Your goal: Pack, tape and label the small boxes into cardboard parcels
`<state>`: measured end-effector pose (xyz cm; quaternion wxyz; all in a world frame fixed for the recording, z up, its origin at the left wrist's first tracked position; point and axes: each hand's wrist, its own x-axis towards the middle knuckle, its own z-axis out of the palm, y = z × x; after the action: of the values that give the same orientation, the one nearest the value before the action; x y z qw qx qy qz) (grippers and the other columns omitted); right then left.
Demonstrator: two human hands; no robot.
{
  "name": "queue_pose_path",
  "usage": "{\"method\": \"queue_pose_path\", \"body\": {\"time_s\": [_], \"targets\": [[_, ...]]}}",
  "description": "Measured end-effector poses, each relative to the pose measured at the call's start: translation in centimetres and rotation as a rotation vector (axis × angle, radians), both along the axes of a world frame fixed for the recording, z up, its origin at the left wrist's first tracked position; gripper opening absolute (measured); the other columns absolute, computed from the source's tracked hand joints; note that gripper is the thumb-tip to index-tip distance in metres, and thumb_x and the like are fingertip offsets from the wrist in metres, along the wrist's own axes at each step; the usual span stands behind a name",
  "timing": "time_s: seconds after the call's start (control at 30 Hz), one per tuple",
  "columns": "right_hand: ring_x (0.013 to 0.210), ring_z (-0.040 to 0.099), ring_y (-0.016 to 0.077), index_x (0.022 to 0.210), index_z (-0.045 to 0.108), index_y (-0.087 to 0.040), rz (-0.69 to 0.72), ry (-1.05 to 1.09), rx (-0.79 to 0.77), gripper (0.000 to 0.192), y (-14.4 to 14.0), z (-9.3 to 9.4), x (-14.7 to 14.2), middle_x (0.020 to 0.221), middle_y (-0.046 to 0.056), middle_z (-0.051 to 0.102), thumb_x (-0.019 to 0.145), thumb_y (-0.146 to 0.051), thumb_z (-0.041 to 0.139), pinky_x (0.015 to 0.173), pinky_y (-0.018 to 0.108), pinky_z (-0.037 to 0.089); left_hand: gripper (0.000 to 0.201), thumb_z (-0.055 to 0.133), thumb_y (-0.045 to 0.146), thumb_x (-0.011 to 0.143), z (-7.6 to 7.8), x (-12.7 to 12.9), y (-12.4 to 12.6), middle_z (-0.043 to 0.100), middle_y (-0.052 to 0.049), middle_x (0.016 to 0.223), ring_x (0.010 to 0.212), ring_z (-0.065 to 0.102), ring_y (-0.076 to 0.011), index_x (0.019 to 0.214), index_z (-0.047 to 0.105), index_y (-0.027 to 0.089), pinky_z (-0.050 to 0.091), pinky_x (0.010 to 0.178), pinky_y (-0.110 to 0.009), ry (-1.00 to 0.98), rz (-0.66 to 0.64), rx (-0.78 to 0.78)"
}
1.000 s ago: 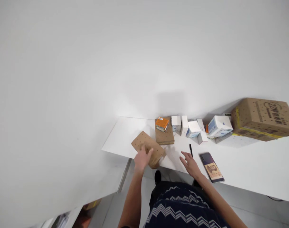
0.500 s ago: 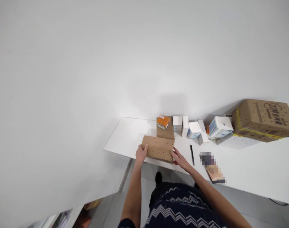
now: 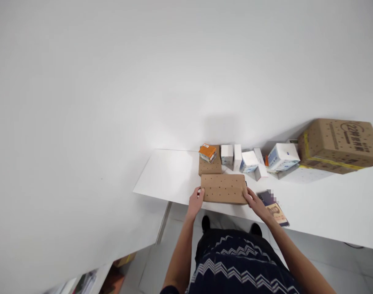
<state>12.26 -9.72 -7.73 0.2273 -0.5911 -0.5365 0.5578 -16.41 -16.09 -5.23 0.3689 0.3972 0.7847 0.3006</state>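
Note:
A brown dotted cardboard box (image 3: 224,189) lies near the table's front edge, its long side across me. At its left end my left hand (image 3: 196,201) is closed on the side, thumb on top. My right hand (image 3: 256,204) grips the opposite end, fingers curled round the corner. Just behind stands another dotted cardboard box (image 3: 210,168), with a small orange box (image 3: 207,151) on top of it. The pen seen earlier is mostly hidden behind the box and my right hand.
White boxes (image 3: 226,154) stand in a row along the wall, with a larger white box (image 3: 283,156) farther right. A big brown carton (image 3: 339,145) is at the back right. A phone-like flat item (image 3: 275,210) lies beside my right forearm. The white table (image 3: 164,171) ends at the left.
Both hands have moved right with the cardboard box, which is now turned straighter across me. It now covers most of the pen. The view has shifted slightly.

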Motion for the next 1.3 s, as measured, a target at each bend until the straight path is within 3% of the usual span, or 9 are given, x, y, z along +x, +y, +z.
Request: {"method": "queue_pose_path", "body": {"time_s": [0.17, 0.27, 0.4, 0.53, 0.67, 0.87, 1.0, 1.2, 1.3], "targets": [[0.105, 0.058, 0.0268, 0.129, 0.054, -0.020, -0.097, 0.008, 0.033, 0.065, -0.7, -0.3, -0.4, 0.121, 0.008, 0.062, 0.080, -0.062, 0.043, 0.082, 0.035, 0.050, 0.052, 0.041, 0.055, 0.085, 0.1, 0.3, 0.9, 0.066, -0.010, 0.105, 0.092, 0.061, -0.0224, 0.122, 0.054, 0.020, 0.047, 0.081, -0.033, -0.027, -0.053, -0.047], [0.107, 0.057, 0.0275, 0.129, 0.053, -0.019, -0.117, 0.013, 0.025, 0.066, -0.7, -0.4, -0.6, 0.122, 0.010, 0.061, 0.080, -0.062, 0.044, 0.083, 0.037, 0.050, 0.056, 0.043, 0.057, 0.084, 0.0, -0.2, 1.0, 0.063, -0.010, 0.116, 0.098, 0.060, -0.0220, 0.128, 0.051, 0.022, 0.047, 0.083, -0.032, -0.129, -0.057, -0.084], [0.105, 0.059, 0.0278, 0.126, 0.057, -0.021, -0.111, 0.024, -0.040, 0.065, -0.8, 0.0, 0.2, 0.124, 0.009, 0.061, 0.076, -0.062, 0.051, 0.089, 0.039, 0.048, 0.057, 0.049, 0.060, 0.080, -0.4, -0.5, 0.4, 0.060, -0.010, 0.123, 0.106, 0.058, -0.0233, 0.121, 0.056, 0.021, 0.048, 0.085, -0.033, -0.325, -0.058, -0.002], [0.112, 0.057, 0.0281, 0.130, 0.054, -0.025, -0.018, 0.146, -0.094, 0.066, -1.7, 0.1, 1.6, 0.121, 0.007, 0.064, 0.071, -0.057, 0.062, 0.092, 0.038, 0.047, 0.067, 0.043, 0.072, 0.075, -1.0, -1.1, -1.1, 0.061, -0.014, 0.120, 0.101, 0.061, -0.0239, 0.108, 0.061, 0.017, 0.050, 0.080, -0.035, -0.548, 0.100, 0.038], [0.123, 0.049, 0.0274, 0.129, 0.054, -0.026, 0.031, 0.346, -0.111, 0.068, -2.9, -1.2, 2.5, 0.130, 0.008, 0.058, 0.069, -0.056, 0.065, 0.095, 0.039, 0.046, 0.072, 0.036, 0.080, 0.072, -2.0, -1.8, -2.6, 0.065, -0.015, 0.110, 0.092, 0.063, -0.0225, 0.092, 0.061, 0.015, 0.050, 0.074, -0.033, -0.654, 0.244, 0.025], [0.123, 0.050, 0.0262, 0.116, 0.064, -0.021, -0.055, 0.332, -0.217, 0.061, -2.8, -2.4, 2.8, 0.129, 0.013, 0.058, 0.084, -0.065, 0.036, 0.095, 0.043, 0.045, 0.081, 0.029, 0.079, 0.075, -3.5, -1.7, -3.1, 0.067, -0.014, 0.101, 0.085, 0.064, -0.0205, 0.115, 0.058, 0.015, 0.048, 0.068, -0.029, -0.619, 0.268, -0.152], [0.117, 0.055, 0.0281, 0.117, 0.064, -0.020, -0.070, 0.130, -0.182, 0.063, -2.0, -2.2, 2.6, 0.122, 0.012, 0.063, 0.082, -0.066, 0.038, 0.097, 0.047, 0.043, 0.090, 0.022, 0.082, 0.074, -4.4, -0.8, -2.8, 0.067, -0.012, 0.093, 0.077, 0.065, -0.0199, 0.120, 0.057, 0.013, 0.047, 0.068, -0.031, -0.590, 0.194, -0.256], [0.125, 0.047, 0.0280, 0.115, 0.065, -0.023, -0.065, 0.003, -0.092, 0.060, -1.2, -2.1, 2.2, 0.129, 0.007, 0.059, 0.082, -0.065, 0.040, 0.108, 0.044, 0.033, 0.095, 0.023, 0.084, 0.071, -4.4, -0.4, -2.2, 0.069, -0.016, 0.092, 0.086, 0.063, -0.0240, 0.112, 0.063, 0.008, 0.046, 0.078, -0.036, -0.486, 0.163, -0.226], [0.124, 0.048, 0.0279, 0.117, 0.063, -0.020, -0.069, 0.092, -0.115, 0.062, -0.7, -1.7, 2.5, 0.132, 0.010, 0.056, 0.084, -0.065, 0.036, 0.103, 0.045, 0.038, 0.090, 0.024, 0.081, 0.075, -3.3, -1.0, -2.1, 0.069, -0.016, 0.098, 0.092, 0.062, -0.0247, 0.108, 0.066, 0.009, 0.046, 0.082, -0.037, -0.481, 0.153, -0.121]]}}
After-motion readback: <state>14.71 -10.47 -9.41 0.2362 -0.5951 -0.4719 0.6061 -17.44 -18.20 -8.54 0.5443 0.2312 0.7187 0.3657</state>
